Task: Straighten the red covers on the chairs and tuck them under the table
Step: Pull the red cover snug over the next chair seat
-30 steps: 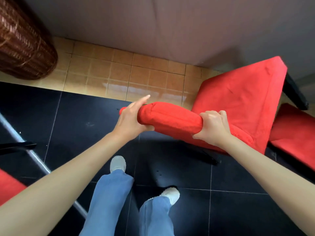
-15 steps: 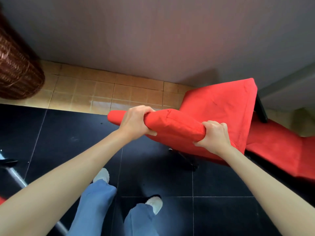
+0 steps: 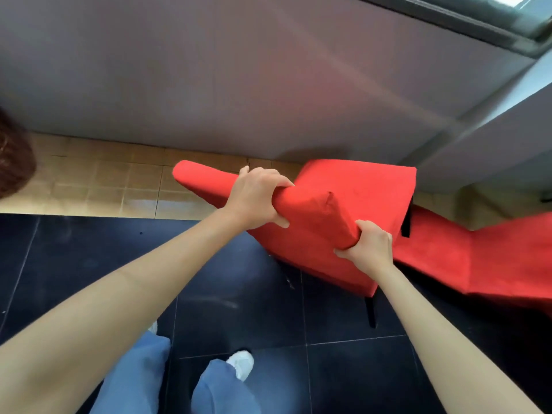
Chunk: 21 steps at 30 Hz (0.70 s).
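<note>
A chair in a red fabric cover (image 3: 358, 192) stands on the dark floor in front of me, its padded backrest top nearest to me. My left hand (image 3: 257, 198) is wrapped around the left part of that backrest top. My right hand (image 3: 369, 246) grips its right corner. One black chair leg (image 3: 371, 312) shows below the cover. A second red-covered chair (image 3: 478, 258) lies beside it on the right, partly hidden behind the first.
A grey wall (image 3: 239, 70) runs close behind the chairs, with a strip of tan tiles (image 3: 104, 183) at its foot. A brown wicker item (image 3: 12, 162) sits at the far left edge. My legs and white shoes (image 3: 239, 364) stand on black floor tiles below.
The chair has swung round and shifted right and away toward the wall. My left hand closed fully around the backrest top; my right hand slid to its right corner. The view tilted up.
</note>
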### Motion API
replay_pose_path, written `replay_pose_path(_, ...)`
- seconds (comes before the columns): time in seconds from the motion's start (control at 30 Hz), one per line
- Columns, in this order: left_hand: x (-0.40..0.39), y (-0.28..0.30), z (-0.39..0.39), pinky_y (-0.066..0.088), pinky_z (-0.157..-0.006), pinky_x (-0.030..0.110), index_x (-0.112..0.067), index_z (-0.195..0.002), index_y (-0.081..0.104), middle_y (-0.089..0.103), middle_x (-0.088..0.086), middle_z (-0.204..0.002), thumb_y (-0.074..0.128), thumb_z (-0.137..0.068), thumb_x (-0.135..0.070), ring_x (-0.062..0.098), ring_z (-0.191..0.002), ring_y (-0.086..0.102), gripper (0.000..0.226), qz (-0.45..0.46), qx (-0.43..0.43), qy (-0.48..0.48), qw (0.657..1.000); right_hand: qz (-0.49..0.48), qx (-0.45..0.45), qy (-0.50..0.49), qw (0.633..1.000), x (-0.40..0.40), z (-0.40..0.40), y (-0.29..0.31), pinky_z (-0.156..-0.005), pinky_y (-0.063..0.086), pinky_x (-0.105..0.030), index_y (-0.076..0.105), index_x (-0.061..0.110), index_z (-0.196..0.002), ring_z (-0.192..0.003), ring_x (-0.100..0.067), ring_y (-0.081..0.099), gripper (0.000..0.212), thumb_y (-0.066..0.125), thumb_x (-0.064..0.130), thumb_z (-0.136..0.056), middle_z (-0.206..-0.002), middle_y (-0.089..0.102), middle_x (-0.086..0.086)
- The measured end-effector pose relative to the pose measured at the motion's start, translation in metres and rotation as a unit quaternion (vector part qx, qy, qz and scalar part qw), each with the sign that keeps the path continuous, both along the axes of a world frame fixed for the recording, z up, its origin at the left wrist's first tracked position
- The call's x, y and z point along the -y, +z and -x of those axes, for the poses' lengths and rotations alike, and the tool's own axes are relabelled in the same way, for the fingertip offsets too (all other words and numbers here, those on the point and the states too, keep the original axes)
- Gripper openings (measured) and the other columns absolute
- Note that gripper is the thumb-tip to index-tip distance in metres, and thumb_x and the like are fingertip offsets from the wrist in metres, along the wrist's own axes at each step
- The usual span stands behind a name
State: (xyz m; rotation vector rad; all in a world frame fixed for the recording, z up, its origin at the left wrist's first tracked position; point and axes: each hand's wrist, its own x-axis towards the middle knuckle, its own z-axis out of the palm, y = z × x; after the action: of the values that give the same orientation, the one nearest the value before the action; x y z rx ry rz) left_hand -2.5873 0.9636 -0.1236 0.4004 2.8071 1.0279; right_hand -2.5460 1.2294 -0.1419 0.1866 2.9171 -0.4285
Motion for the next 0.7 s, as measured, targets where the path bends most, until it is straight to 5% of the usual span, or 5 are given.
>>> replay_pose_path(0.2, -0.029, 0.000, -0.003, 0.038, -0.103, 0.046, -0.018, -0.123, 0.065, 0.063, 0.000, -0.125, 0.094, -0.043, -0.026, 0.020, -0.120, 0.054, 0.086, -0.130, -0.002, 0.067, 0.989, 0.045, 0.000, -0.052, 0.998, -0.032, -0.012, 0.009, -0.085, 0.045, -0.045, 0.063, 0.013, -0.085, -0.082, -0.026, 0.059, 0.041, 0.086, 0.034, -0.058, -0.084, 0.061, -0.002)
replay_pose_path(0.33, -0.029, 0.002, 0.000, 0.038, -0.097, 0.023, -0.020, -0.122, 0.066, 0.064, -0.002, -0.122, 0.092, -0.044, -0.012, 0.014, -0.116, 0.055, 0.083, -0.112, 0.053, 0.045, 0.991, 0.053, 0.010, -0.062, 0.997, -0.053, -0.025, 0.011, -0.085, 0.047, -0.046, 0.065, 0.015, -0.089, -0.085, -0.026, 0.061, 0.042, 0.086, 0.035, -0.058, -0.087, 0.063, -0.002)
replay_pose_path(0.53, -0.054, 0.014, -0.008, 0.045, -0.096, 0.033, -0.022, -0.116, 0.069, 0.066, -0.001, -0.114, 0.094, -0.041, -0.015, 0.017, -0.108, 0.058, 0.079, -0.090, 0.059, 0.025, 0.994, 0.117, 0.009, -0.088, 0.989, -0.078, -0.044, 0.012, -0.086, 0.048, -0.035, 0.063, 0.024, -0.116, -0.101, -0.021, 0.061, 0.066, 0.091, 0.027, -0.056, -0.108, 0.065, 0.004)
replay_pose_path(0.7, -0.072, 0.020, -0.019, 0.043, -0.093, 0.030, -0.019, -0.116, 0.068, 0.067, 0.000, -0.112, 0.094, -0.043, -0.020, 0.019, -0.106, 0.059, 0.077, -0.071, 0.043, 0.003, 0.997, 0.153, 0.009, -0.099, 0.983, -0.090, -0.054, 0.022, -0.091, 0.049, -0.034, 0.057, 0.033, -0.121, -0.106, -0.016, 0.061, 0.079, 0.092, 0.029, -0.051, -0.102, 0.063, 0.016)
